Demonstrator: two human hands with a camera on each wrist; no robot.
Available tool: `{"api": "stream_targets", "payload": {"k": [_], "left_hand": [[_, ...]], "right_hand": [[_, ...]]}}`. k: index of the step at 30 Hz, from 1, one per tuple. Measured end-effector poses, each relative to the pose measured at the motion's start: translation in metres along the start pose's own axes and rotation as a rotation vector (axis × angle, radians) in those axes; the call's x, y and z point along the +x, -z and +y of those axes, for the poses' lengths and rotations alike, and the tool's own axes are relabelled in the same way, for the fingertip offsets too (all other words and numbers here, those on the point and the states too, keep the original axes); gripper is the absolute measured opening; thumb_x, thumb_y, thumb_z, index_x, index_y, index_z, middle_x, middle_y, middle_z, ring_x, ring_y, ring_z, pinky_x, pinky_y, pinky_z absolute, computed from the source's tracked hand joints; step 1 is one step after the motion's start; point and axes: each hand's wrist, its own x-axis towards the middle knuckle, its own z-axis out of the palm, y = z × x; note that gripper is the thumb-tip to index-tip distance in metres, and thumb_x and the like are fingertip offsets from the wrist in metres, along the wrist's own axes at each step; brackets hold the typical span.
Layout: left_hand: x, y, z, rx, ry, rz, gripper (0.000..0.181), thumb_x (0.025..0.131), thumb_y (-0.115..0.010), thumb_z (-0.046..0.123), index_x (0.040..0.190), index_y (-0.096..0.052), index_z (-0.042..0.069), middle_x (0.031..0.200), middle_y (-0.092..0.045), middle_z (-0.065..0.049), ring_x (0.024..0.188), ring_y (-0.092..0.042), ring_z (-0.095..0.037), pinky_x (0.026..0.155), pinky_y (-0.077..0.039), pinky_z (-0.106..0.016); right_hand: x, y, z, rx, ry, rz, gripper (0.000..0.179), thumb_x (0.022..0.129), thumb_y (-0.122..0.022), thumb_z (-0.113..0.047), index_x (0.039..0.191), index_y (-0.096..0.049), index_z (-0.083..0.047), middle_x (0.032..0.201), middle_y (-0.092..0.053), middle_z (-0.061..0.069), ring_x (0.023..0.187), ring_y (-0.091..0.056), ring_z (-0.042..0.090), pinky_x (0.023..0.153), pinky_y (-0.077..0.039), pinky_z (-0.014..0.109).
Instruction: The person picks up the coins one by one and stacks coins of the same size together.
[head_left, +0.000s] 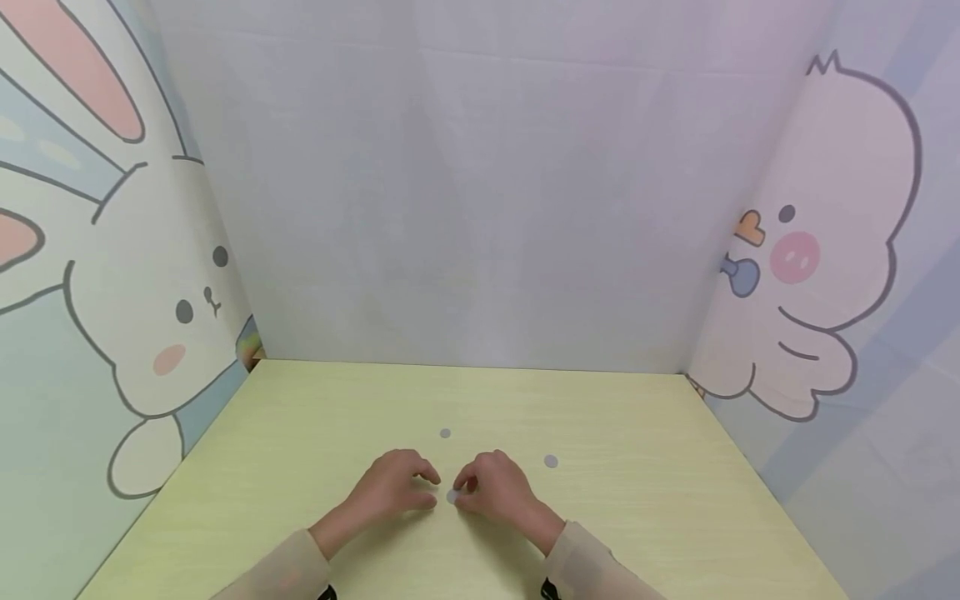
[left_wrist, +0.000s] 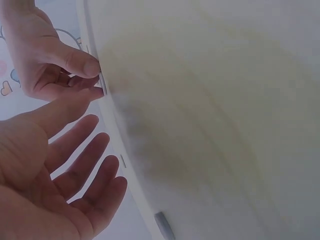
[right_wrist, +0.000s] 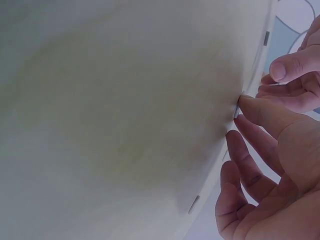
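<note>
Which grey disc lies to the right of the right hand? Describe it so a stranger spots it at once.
On the pale yellow table, find the right hand. To its right and slightly farther back lies a small, round, grey disc. It is the rightmost in the head view; the far disc sits nearer the backdrop and the near disc at that hand's grip.

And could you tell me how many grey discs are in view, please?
4: one disc pinched by the right hand, one disc centre-back, one disc right, one disc left, likely hidden by the left hand in the head view.
</note>
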Motion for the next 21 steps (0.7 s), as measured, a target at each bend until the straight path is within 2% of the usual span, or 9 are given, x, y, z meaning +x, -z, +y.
{"api": "stream_targets", "payload": {"k": [6, 11, 21], "left_hand": [[0.005, -0.009, 0.005, 0.013, -0.005, 0.004, 0.021, 0.078, -0.094, 0.015, 0.097, -0.083, 0.014, 0.092, -0.076, 0.004, 0.091, -0.069, -0.020, 0.084, -0.056, -0.040], [0.007, -0.011, 0.011, 0.006, -0.011, 0.011, 0.020, 0.077, -0.093, 0.013, 0.095, -0.083, 0.013, 0.090, -0.075, 0.004, 0.089, -0.067, -0.020, 0.084, -0.054, -0.040], [0.007, -0.012, 0.020, -0.010, 0.035, 0.022, 0.016, 0.076, -0.093, 0.009, 0.088, -0.082, 0.011, 0.086, -0.070, 0.002, 0.083, -0.061, -0.018, 0.077, -0.052, -0.037]], "right_hand": [[0.000, 0.000, 0.000, 0.003, -0.006, 0.001, 0.009, 0.081, -0.091, -0.018, 0.088, -0.086, -0.019, 0.076, -0.070, -0.011, 0.074, -0.051, 0.002, 0.071, -0.043, 0.023], [0.000, 0.000, 0.000, 0.009, -0.003, 0.005, 0.009, 0.080, -0.090, -0.016, 0.088, -0.086, -0.018, 0.077, -0.071, -0.010, 0.074, -0.052, 0.002, 0.072, -0.045, 0.023], [0.000, 0.001, 0.000, 0.024, -0.003, 0.004, 0.010, 0.080, -0.091, -0.016, 0.088, -0.086, -0.019, 0.076, -0.070, -0.011, 0.074, -0.051, 0.002, 0.070, -0.044, 0.023]]}}
